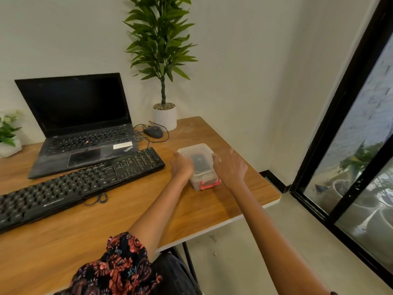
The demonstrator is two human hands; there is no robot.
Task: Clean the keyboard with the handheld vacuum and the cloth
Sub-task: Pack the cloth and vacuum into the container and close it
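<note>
While the keyboard (80,184) lies left of the clear lidded box (198,165), I see my left hand (182,167) gripping the box's left side and my right hand (230,167) holding its right, fingers loosely spread.

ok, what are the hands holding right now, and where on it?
Both hold the clear plastic box by its lid edges: left hand on its left side, right hand on its right. Red latch faces the person.
</note>
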